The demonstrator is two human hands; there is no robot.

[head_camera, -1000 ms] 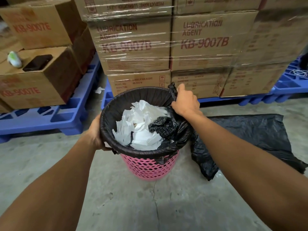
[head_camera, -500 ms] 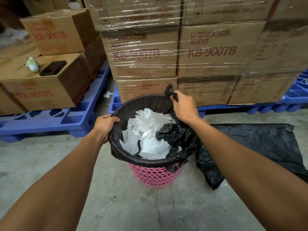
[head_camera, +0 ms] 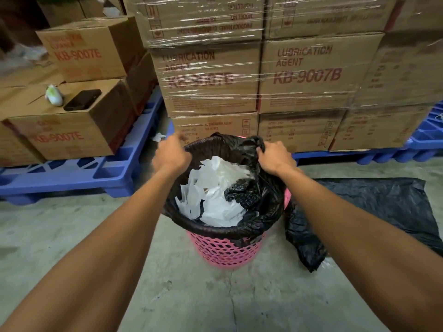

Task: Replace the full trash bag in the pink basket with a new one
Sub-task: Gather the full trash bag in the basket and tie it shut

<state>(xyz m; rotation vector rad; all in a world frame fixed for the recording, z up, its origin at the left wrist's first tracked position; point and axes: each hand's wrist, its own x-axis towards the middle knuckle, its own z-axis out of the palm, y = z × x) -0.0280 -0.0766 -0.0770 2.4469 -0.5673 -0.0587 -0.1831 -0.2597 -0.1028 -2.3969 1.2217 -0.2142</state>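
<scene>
A grey, cracked concrete floor (head_camera: 215, 303) fills the near ground. At the far side, brown cardboard cartons wrapped in clear plastic film (head_camera: 263, 75) stand stacked on a blue plastic pallet (head_camera: 407, 152); far left, unwrapped brown cartons (head_camera: 72, 125) sit on another blue pallet (head_camera: 72, 173)

Warehouse: shrink-wrapped cartons (head_camera: 299, 75) on blue pallets (head_camera: 72, 171).

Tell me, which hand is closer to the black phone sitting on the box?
Left. The left hand is at the bag's far-left rim, on the phone's side. The right hand grips bunched plastic at the opposite rim, farther away.
</scene>
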